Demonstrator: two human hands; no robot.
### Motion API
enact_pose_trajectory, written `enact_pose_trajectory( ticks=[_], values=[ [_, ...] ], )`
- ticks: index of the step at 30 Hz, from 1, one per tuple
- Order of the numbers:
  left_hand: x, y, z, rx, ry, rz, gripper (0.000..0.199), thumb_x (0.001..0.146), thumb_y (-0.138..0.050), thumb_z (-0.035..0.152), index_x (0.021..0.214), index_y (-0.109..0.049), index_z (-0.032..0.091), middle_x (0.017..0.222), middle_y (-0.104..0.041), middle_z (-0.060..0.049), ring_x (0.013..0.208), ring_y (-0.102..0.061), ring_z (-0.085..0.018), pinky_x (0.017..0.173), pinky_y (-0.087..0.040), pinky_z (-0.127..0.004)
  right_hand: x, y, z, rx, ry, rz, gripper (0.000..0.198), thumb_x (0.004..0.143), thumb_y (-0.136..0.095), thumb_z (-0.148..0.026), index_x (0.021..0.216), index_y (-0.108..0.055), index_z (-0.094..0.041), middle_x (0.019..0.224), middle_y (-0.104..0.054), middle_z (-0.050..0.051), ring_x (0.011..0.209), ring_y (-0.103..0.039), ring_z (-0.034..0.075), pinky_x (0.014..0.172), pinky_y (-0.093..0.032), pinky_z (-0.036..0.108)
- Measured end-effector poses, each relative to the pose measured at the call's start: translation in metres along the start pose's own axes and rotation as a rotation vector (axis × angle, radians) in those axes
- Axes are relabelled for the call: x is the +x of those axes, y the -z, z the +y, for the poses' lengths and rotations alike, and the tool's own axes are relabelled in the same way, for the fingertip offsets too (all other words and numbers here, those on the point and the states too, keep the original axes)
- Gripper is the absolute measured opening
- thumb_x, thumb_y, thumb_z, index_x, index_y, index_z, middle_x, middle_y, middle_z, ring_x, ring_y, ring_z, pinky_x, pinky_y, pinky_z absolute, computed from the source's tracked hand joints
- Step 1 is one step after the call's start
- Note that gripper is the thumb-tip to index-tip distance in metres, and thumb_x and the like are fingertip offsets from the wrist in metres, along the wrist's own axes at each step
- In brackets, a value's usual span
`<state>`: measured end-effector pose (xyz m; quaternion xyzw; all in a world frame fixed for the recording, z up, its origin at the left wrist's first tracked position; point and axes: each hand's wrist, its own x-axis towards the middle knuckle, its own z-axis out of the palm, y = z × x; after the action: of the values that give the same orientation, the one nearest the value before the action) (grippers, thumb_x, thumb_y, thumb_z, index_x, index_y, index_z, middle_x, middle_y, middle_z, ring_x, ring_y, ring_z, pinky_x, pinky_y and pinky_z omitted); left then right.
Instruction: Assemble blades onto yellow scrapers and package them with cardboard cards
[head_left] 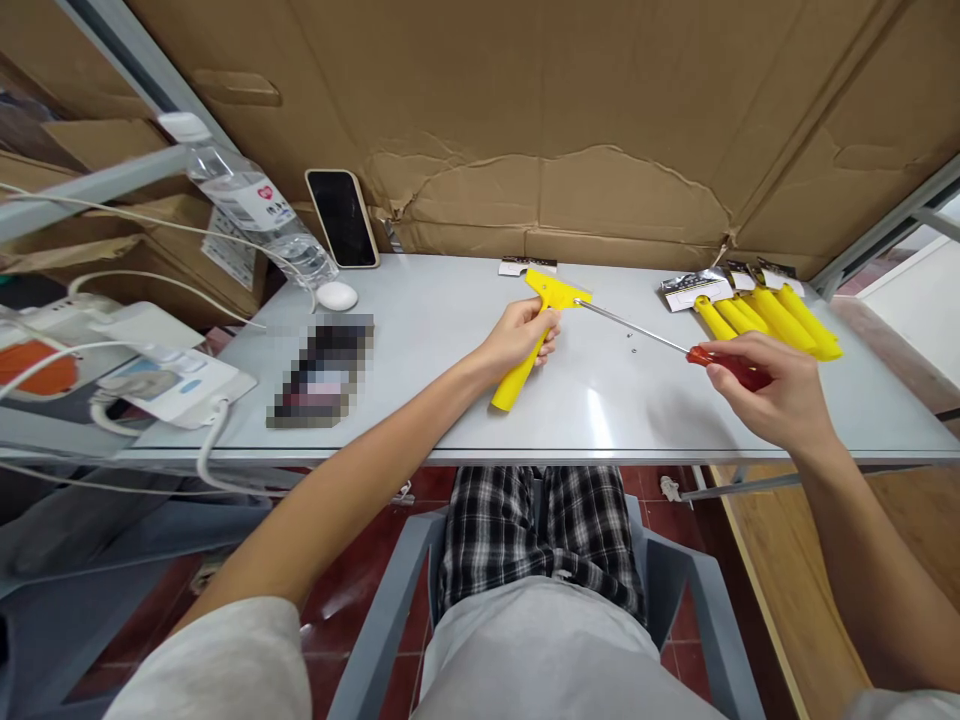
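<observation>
My left hand point(523, 341) is closed around the handle of a yellow scraper point(513, 388), holding it tilted over the table with its wide head upward. A red-handled screwdriver point(637, 329) is gripped in my right hand point(776, 385). Its long metal shaft reaches left, and the tip meets the right end of the scraper's head. Below the shaft, a couple of tiny screws or nuts point(634, 350) lie on the tabletop. To the right rests a group of similar yellow scrapers point(780, 315), their heads in dark and white packaging.
On the grey table point(420, 400), a small package point(527, 266) lies at the back. At left are a phone point(343, 218) leaning upright, a water bottle point(259, 205), a white oval object point(337, 295), a blurred-out phone-like item point(322, 372) and a power strip point(176, 385) with cables. Cardboard point(540, 120) walls the back.
</observation>
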<state>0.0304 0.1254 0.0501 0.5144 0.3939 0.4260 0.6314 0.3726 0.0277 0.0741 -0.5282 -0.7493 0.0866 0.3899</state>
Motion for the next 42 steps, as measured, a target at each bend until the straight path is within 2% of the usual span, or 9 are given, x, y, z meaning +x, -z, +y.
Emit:
enact_pose_trajectory(
  ticks=[4,7,15,18,21,25,30,35,42],
  values=[
    [0.002,0.001,-0.003,-0.004,-0.012,0.004,0.023,0.102,-0.071,0.023,0.088,-0.053,0.022,0.077,-0.053,0.005,0.055,-0.05,-0.006,0.046,-0.039,-0.019,0.001,0.001,-0.001,-0.048,0.014,-0.01,0.023,0.101,-0.073,-0.034,0.119,-0.088,-0.03,0.105,-0.081,0.005,0.073,-0.062,0.01,0.059,-0.043,0.028],
    [0.002,0.001,-0.004,0.0,-0.002,0.004,0.021,0.102,-0.069,0.021,0.088,-0.054,0.022,0.078,-0.053,0.004,0.054,-0.05,-0.006,0.046,-0.039,-0.019,0.001,0.004,-0.006,-0.09,0.046,-0.011,0.023,0.101,-0.073,-0.032,0.119,-0.088,-0.031,0.108,-0.082,0.006,0.076,-0.065,0.011,0.062,-0.048,0.029],
    [0.0,-0.001,-0.003,0.026,-0.045,0.025,0.026,0.102,-0.074,0.025,0.086,-0.054,0.022,0.076,-0.052,0.005,0.053,-0.049,-0.006,0.047,-0.038,-0.02,-0.001,0.011,-0.036,-0.276,0.257,0.074,0.022,0.101,-0.075,-0.029,0.119,-0.088,-0.03,0.108,-0.082,0.003,0.086,-0.076,0.013,0.072,-0.061,0.03],
    [-0.002,-0.002,-0.002,0.017,-0.041,0.029,0.028,0.103,-0.076,0.025,0.086,-0.054,0.022,0.075,-0.052,0.005,0.053,-0.049,-0.006,0.046,-0.037,-0.02,-0.001,0.014,-0.045,-0.305,0.275,0.08,0.023,0.102,-0.074,-0.028,0.12,-0.088,-0.033,0.107,-0.082,0.003,0.086,-0.075,0.015,0.074,-0.062,0.033],
    [-0.003,-0.004,0.0,-0.014,-0.019,0.027,0.026,0.105,-0.072,0.022,0.086,-0.053,0.022,0.075,-0.053,0.005,0.052,-0.048,-0.006,0.046,-0.037,-0.02,-0.001,0.015,-0.048,-0.323,0.282,0.086,0.024,0.102,-0.074,-0.028,0.12,-0.088,-0.035,0.108,-0.082,0.003,0.085,-0.075,0.015,0.074,-0.061,0.034],
    [-0.003,-0.005,0.004,-0.085,0.035,0.021,0.024,0.102,-0.071,0.019,0.087,-0.052,0.022,0.075,-0.053,0.005,0.052,-0.048,-0.007,0.045,-0.037,-0.02,0.0,0.016,-0.047,-0.318,0.279,0.081,0.025,0.1,-0.074,-0.024,0.119,-0.088,-0.032,0.109,-0.082,0.004,0.085,-0.074,0.014,0.072,-0.059,0.031],
    [-0.005,-0.006,0.009,-0.189,0.077,0.03,0.022,0.106,-0.062,0.018,0.088,-0.05,0.023,0.075,-0.053,0.004,0.052,-0.047,-0.007,0.045,-0.036,-0.02,0.002,0.015,-0.044,-0.323,0.294,0.106,0.024,0.098,-0.074,-0.024,0.117,-0.089,-0.027,0.109,-0.082,0.004,0.084,-0.075,0.012,0.07,-0.059,0.027],
    [-0.005,-0.006,0.008,-0.181,0.059,0.002,0.023,0.105,-0.065,0.017,0.088,-0.051,0.022,0.075,-0.053,0.004,0.052,-0.048,-0.007,0.045,-0.037,-0.02,0.005,0.014,-0.044,-0.341,0.342,0.142,0.021,0.099,-0.073,-0.024,0.112,-0.089,-0.022,0.104,-0.082,0.005,0.08,-0.073,0.008,0.067,-0.057,0.023],
    [-0.004,-0.005,0.007,-0.177,0.046,0.012,0.029,0.103,-0.073,0.019,0.086,-0.05,0.023,0.073,-0.052,0.005,0.051,-0.047,-0.006,0.045,-0.037,-0.02,0.003,0.017,-0.042,-0.316,0.339,0.181,0.02,0.094,-0.078,-0.019,0.111,-0.089,-0.021,0.104,-0.082,0.004,0.082,-0.073,0.01,0.071,-0.056,0.026]
  ],
)
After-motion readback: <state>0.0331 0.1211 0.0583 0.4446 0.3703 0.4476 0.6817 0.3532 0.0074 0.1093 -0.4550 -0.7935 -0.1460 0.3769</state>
